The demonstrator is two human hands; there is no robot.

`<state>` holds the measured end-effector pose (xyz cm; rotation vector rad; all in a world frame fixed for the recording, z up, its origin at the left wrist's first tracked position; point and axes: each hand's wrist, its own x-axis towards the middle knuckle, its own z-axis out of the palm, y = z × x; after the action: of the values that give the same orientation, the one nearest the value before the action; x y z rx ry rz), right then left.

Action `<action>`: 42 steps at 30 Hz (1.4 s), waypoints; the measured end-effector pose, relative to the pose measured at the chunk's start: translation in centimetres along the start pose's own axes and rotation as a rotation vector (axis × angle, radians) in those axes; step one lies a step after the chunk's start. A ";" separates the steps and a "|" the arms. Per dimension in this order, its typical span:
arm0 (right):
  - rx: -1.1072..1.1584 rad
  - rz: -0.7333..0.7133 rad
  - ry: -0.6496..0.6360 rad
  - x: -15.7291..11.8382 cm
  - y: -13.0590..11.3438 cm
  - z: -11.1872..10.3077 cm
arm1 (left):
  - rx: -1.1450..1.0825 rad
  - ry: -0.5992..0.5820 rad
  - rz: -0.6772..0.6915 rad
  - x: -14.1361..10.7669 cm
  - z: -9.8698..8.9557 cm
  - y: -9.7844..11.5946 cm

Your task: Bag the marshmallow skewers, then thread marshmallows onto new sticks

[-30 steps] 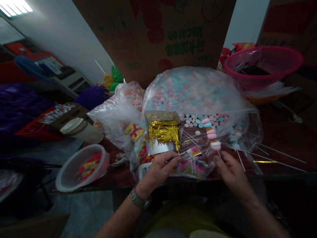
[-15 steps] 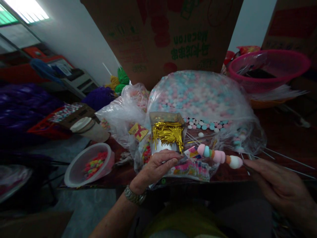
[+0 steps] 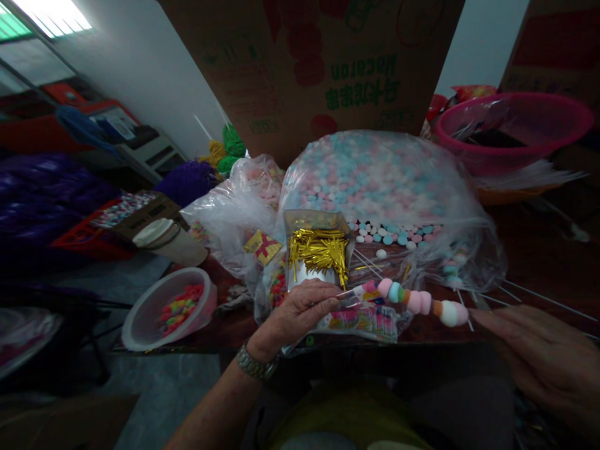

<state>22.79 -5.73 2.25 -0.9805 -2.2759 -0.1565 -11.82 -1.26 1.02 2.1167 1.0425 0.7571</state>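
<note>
A marshmallow skewer (image 3: 419, 302) with pink, blue, green, orange and white pieces lies level above the table's front edge. My left hand (image 3: 307, 309), wearing a metal watch, pinches the end of a clear printed plastic sleeve (image 3: 368, 290). That sleeve reaches to the skewer's left end; how far it covers the pieces is hard to tell. At the skewer's right end, my right hand (image 3: 539, 344) is closed with fingers straight and together, its fingertips by the last pink piece. The thumb and the grip itself are hidden. Below lies a stack of printed sleeves (image 3: 360, 322).
Behind the hands stands a box of gold twist ties (image 3: 319, 250). A large clear bag of marshmallows (image 3: 375, 175) fills the middle back. Left is a tub of colourful sweets (image 3: 169, 312); right, white sticks (image 3: 553, 303) and a pink basin (image 3: 510, 131).
The skewer has shifted slightly right and down. My right hand has drawn a little to the right, uncovering the pink end piece. My left hand stays nearly in place.
</note>
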 end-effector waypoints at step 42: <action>0.225 0.202 -0.117 -0.5 -2.4 2.8 | 0.501 -0.314 0.093 2.2 2.3 3.0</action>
<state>19.91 -6.74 0.08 -1.1140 -2.2217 0.2434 -7.67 -1.56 2.29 2.6140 1.0396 0.1944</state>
